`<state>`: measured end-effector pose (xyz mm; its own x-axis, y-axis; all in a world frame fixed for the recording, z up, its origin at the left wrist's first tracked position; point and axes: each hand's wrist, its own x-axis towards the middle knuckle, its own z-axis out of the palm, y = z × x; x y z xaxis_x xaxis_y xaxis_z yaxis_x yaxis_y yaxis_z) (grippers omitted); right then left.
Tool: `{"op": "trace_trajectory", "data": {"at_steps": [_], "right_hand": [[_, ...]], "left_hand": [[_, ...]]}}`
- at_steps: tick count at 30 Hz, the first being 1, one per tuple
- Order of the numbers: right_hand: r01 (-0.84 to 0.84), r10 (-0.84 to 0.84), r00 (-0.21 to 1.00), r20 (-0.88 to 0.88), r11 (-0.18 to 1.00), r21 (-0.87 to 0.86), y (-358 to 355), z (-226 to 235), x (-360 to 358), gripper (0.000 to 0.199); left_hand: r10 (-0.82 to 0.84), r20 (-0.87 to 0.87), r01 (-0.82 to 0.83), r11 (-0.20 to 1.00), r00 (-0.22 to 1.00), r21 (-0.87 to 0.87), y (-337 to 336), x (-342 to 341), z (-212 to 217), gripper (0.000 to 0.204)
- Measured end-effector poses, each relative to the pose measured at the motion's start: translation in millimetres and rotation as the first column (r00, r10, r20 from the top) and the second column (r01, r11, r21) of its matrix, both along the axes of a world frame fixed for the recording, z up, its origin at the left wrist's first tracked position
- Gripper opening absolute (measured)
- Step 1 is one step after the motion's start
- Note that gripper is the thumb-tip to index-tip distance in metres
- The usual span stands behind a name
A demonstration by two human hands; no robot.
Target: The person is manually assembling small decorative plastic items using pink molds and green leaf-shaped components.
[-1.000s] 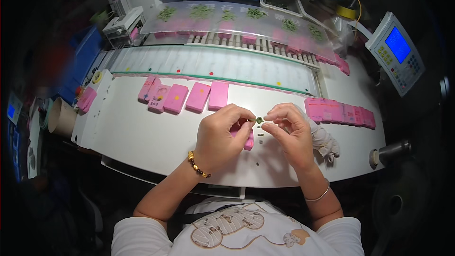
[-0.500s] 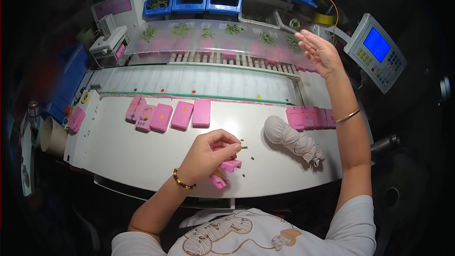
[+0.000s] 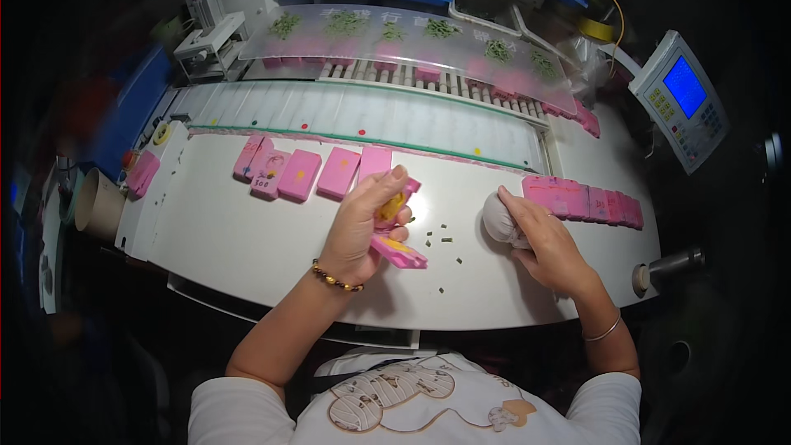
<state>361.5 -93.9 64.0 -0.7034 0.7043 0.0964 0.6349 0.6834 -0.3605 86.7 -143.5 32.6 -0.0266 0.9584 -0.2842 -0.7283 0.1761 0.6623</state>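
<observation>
My left hand [image 3: 356, 227], closed, holds a pink rubber mold [image 3: 401, 254] a little above the white table. The mold gapes apart into two parts, with yellow areas showing on the inner faces. My right hand [image 3: 554, 251] wraps around a white cloth bundle [image 3: 497, 219] with a rounded end; my fingers and palm hide most of it. Between the hands, several small dark green bits [image 3: 446, 240] lie scattered on the tabletop.
A row of pink blocks [image 3: 339, 171] lies at the back left, another row [image 3: 583, 200] at right. Beyond them stand a glass-edged panel [image 3: 362, 119], rollers [image 3: 395, 75] and a clear sheet bearing green clusters [image 3: 441, 29]. A blue-screened keypad unit [image 3: 682, 99] rises at far right.
My right hand has come down from its raised place at the far right onto the cloth bundle. My left hand has lifted and turned the mold, which now shows its yellow inside.
</observation>
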Motion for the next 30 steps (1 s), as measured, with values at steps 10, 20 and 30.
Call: {"op": "trace_trajectory", "data": {"at_steps": [10,20,30], "right_hand": [[0.154,0.087,0.957,-0.278,0.659,0.736,-34.0,46.7,-51.4,0.065],[-0.040,0.204,0.966,-0.156,0.718,0.695,-45.2,55.0,-65.8,0.043],[-0.097,0.059,0.994,0.094,0.872,0.480,-36.8,6.6,-43.6,0.052]], "left_hand": [[-0.048,-0.136,0.058,0.996,0.990,0.072,-8.7,20.8,-7.1,0.033],[0.074,-0.334,0.001,0.975,0.940,0.221,-14.9,4.4,-7.0,0.025],[0.264,-0.234,-0.205,0.947,0.936,0.247,-2.3,1.0,-7.4,0.029]]}}
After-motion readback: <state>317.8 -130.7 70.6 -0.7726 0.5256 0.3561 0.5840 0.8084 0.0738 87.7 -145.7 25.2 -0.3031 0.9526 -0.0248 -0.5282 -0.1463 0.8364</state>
